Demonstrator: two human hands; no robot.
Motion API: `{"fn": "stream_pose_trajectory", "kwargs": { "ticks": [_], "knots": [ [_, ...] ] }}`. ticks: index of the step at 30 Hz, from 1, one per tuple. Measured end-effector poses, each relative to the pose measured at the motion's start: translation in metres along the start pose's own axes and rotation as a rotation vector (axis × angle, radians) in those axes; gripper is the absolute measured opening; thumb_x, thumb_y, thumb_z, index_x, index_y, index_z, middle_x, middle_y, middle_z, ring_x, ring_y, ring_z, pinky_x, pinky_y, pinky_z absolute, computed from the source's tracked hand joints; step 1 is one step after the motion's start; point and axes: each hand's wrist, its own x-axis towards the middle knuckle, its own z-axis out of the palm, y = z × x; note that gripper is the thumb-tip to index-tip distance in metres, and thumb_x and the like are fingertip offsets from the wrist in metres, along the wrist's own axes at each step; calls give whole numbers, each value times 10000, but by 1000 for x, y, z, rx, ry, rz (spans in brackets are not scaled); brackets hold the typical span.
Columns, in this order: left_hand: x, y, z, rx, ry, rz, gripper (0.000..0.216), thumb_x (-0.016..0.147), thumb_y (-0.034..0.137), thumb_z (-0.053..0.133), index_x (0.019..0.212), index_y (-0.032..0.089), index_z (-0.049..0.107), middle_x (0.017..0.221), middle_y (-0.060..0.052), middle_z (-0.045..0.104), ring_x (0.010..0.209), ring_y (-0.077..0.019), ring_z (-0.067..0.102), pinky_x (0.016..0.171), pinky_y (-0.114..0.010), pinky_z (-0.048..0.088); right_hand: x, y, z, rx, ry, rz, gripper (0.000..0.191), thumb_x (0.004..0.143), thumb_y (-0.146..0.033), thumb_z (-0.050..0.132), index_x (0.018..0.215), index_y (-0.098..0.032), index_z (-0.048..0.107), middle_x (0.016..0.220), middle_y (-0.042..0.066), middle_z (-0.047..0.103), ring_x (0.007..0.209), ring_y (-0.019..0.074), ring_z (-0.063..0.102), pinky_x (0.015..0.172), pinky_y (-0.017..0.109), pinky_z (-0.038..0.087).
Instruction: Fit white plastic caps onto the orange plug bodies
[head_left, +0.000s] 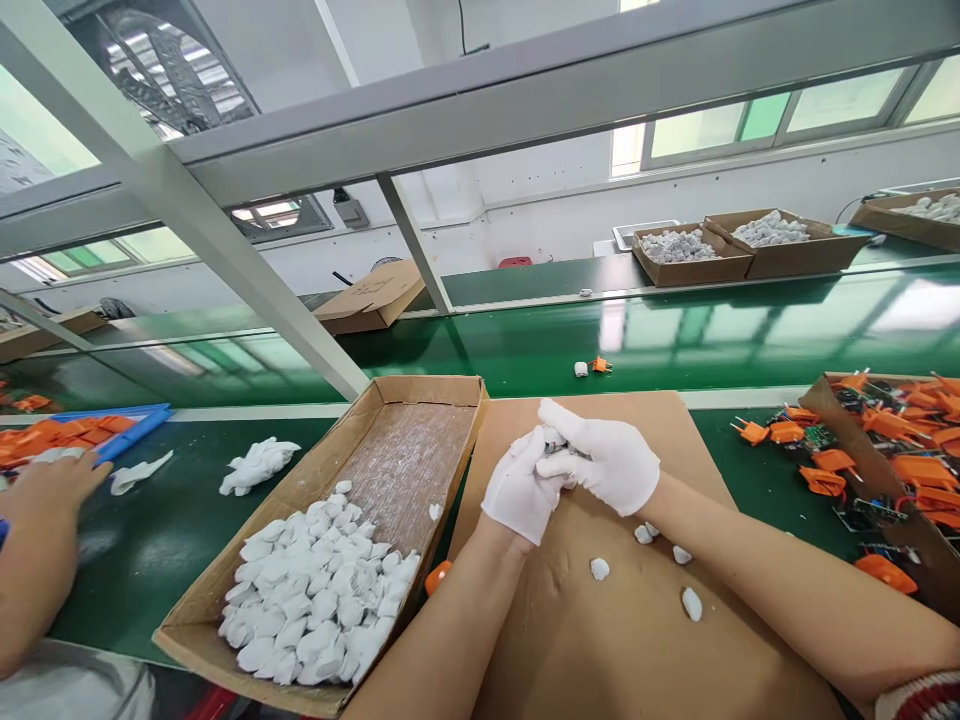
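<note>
Both my hands wear white gloves and meet over a brown cardboard sheet (pixel 600 640). My left hand (pixel 520 488) is curled shut around a small white and grey part (pixel 555 438). My right hand (pixel 606 456) pinches the same part from above, fingers closed. Several loose white plastic shells (pixel 600 568) lie on the cardboard just below my wrists. An open cardboard box (pixel 420 440) to my left holds a heap of white plastic shells (pixel 315 600).
A box of orange plug parts and circuit boards (pixel 900 470) sits at the right. A green conveyor belt (pixel 750 340) carries a white piece and an orange plug (pixel 599 364). Another person's hand (pixel 52 490) reaches near a blue tray (pixel 142 425) at left. Crumpled white gloves (pixel 259 465) lie nearby. Boxes stand beyond the belt.
</note>
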Motion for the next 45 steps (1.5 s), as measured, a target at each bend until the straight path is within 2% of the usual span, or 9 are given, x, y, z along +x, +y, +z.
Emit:
{"fn": "stream_pose_trajectory", "kwargs": {
  "ticks": [5, 9, 12, 17, 23, 28, 35, 40, 45],
  "knots": [
    [-3, 2, 0, 42, 15, 16, 296, 803, 419, 706, 859, 140, 623, 727, -26, 586, 551, -100, 518, 413, -195, 360, 0, 3, 3, -384, 47, -108, 352, 931, -531, 474, 1194, -314, 564, 832, -19, 719, 671, 179, 621, 589, 264, 376],
    [-6, 5, 6, 37, -21, -35, 387, 810, 496, 674, 941, 132, 646, 819, -66, 626, 579, -115, 547, 408, -202, 376, -1, 6, 4, -216, 16, -34, 369, 923, -512, 502, 1259, -365, 548, 841, -49, 715, 703, 169, 637, 664, 262, 438],
    [-6, 8, 9, 88, -21, -35, 384, 809, 464, 681, 986, 125, 653, 870, -89, 649, 554, -107, 547, 393, -196, 356, -2, 8, 6, 16, 51, 15, 597, 868, -460, 598, 1431, -364, 424, 987, -35, 725, 831, 173, 672, 789, 279, 502],
    [-3, 6, 9, 19, -50, -28, 304, 809, 355, 690, 1032, 151, 648, 1006, -120, 665, 673, -151, 628, 397, -188, 349, -1, 13, 10, -174, 76, -48, 782, 775, -524, 693, 1473, -322, 406, 1363, 47, 597, 994, 259, 671, 863, 375, 533],
    [-4, 6, 10, 12, -64, 12, 216, 817, 337, 691, 898, 143, 641, 872, -77, 635, 660, -130, 587, 447, -184, 401, 0, 13, 14, 291, 117, 77, 617, 802, -390, 695, 1392, -376, 517, 1303, -34, 639, 929, 192, 698, 863, 335, 582],
    [-5, 8, 6, -112, -124, -36, 231, 825, 372, 680, 913, 164, 631, 841, -54, 608, 774, -174, 624, 492, -206, 439, 3, 11, 3, 547, 140, 148, 341, 784, -380, 705, 1120, -322, 732, 1442, -26, 520, 1153, 242, 622, 912, 343, 579],
    [0, 1, 1, 3, -71, 39, 291, 787, 344, 731, 1001, 168, 643, 965, -61, 642, 629, -96, 579, 456, -192, 394, 3, 3, -4, 444, 70, 199, 709, 685, -357, 796, 1357, -307, 574, 1196, -7, 693, 1000, 227, 667, 885, 374, 590],
    [-3, 1, 3, -42, -60, 40, 327, 797, 353, 708, 1063, 174, 643, 991, -76, 644, 744, -150, 632, 483, -202, 420, -3, -6, 3, 420, 230, 189, 355, 794, -431, 686, 1134, -333, 727, 1308, -35, 633, 1119, 256, 632, 921, 378, 586],
    [-5, -1, 3, -30, -50, 73, 336, 792, 353, 726, 1063, 171, 646, 996, -79, 652, 721, -139, 624, 471, -193, 411, -6, 1, 7, 346, 241, 94, 379, 875, -419, 594, 1236, -336, 673, 1306, -24, 634, 1086, 244, 645, 918, 388, 580]
  ]
}}
